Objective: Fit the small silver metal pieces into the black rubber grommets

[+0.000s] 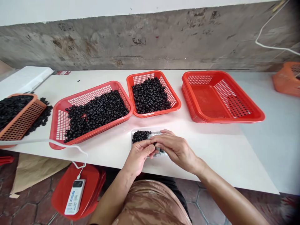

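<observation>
My left hand (142,153) and my right hand (174,147) meet at the fingertips over a small shallow tray (132,140) near the table's front edge. Pinched between both hands is a small round black part (155,143), mostly covered by the fingers. In the tray's left side lies a heap of black ring-like parts (141,136). Some silvery, shiny material (154,134) shows on its right side, partly hidden under my hands.
Behind the tray stand two red baskets (92,125) (156,115) of black parts. A red basket (203,97) sits right, an orange basket (28,120) with parts far left. A white cable (67,144) crosses the front left edge to a power bank (75,197) on a red stool (59,187).
</observation>
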`<state>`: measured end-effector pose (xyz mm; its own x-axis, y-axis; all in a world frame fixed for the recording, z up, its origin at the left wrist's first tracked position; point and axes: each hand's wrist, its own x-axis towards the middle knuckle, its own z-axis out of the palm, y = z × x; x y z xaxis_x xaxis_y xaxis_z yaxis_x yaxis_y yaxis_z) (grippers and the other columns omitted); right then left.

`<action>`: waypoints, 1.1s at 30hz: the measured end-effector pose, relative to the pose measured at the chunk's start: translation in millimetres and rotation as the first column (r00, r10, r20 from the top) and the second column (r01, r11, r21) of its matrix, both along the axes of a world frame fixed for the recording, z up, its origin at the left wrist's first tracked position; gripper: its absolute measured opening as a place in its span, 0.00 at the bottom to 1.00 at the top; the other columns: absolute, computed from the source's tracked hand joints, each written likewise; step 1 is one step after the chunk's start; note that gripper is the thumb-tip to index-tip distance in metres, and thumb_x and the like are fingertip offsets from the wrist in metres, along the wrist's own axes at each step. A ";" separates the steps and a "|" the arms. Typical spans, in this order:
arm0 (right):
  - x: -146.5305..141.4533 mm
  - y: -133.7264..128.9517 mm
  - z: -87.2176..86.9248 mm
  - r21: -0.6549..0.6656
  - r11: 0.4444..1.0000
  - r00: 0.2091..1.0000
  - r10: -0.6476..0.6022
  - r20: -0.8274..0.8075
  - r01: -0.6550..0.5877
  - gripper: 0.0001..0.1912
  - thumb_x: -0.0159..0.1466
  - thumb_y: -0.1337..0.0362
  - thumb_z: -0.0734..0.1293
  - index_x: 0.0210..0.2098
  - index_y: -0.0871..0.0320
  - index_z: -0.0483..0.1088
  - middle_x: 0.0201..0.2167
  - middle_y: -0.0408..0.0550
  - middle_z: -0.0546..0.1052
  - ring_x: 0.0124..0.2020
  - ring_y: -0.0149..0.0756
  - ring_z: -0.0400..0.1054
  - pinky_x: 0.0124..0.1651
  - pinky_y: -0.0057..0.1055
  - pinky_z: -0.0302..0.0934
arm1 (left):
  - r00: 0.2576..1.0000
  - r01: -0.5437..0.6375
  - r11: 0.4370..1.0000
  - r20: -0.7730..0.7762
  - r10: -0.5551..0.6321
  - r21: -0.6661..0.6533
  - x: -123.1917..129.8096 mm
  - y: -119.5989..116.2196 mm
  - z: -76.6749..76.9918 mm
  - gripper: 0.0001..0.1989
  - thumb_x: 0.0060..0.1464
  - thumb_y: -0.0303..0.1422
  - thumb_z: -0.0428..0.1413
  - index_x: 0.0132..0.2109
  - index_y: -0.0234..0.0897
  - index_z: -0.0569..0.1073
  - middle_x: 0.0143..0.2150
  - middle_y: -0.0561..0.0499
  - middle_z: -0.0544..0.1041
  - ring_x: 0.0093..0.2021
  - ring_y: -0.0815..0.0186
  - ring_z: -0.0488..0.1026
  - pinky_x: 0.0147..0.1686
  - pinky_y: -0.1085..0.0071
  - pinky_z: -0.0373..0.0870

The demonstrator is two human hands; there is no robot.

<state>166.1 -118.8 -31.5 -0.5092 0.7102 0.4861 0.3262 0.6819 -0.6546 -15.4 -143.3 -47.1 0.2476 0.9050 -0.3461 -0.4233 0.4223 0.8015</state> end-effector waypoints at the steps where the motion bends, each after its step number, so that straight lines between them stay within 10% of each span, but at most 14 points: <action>1: 0.0 0.1 -0.4 -0.004 1.000 1.000 0.007 0.001 -0.007 0.12 0.74 0.69 0.60 0.54 0.54 0.71 0.45 0.48 0.83 0.46 0.35 0.78 0.63 0.44 0.62 | 1.000 0.002 1.000 0.008 -0.002 -0.009 -0.2 -0.4 -0.4 0.19 0.41 0.45 0.73 0.34 0.35 0.84 0.28 0.46 0.80 0.27 0.69 0.69 0.28 0.73 0.60; 22: 1.6 1.1 -9.4 0.033 0.996 0.995 0.083 0.061 -0.086 0.16 0.75 0.67 0.60 0.60 0.56 0.67 0.47 0.51 0.82 0.47 0.37 0.77 0.62 0.47 0.62 | 0.996 -0.039 0.999 -0.085 0.042 0.037 -1.3 -3.9 -6.1 0.15 0.47 0.43 0.70 0.32 0.34 0.82 0.25 0.52 0.73 0.28 0.70 0.67 0.31 0.73 0.62; 33: -16.3 -9.9 -23.0 0.458 0.873 0.928 -0.295 0.227 0.166 0.18 0.73 0.67 0.63 0.60 0.64 0.65 0.49 0.58 0.81 0.48 0.41 0.78 0.67 0.50 0.56 | 0.920 0.024 0.919 -0.368 0.134 0.393 -4.5 -3.3 -10.4 0.08 0.60 0.36 0.61 0.40 0.37 0.81 0.38 0.48 0.77 0.42 0.63 0.70 0.46 0.69 0.67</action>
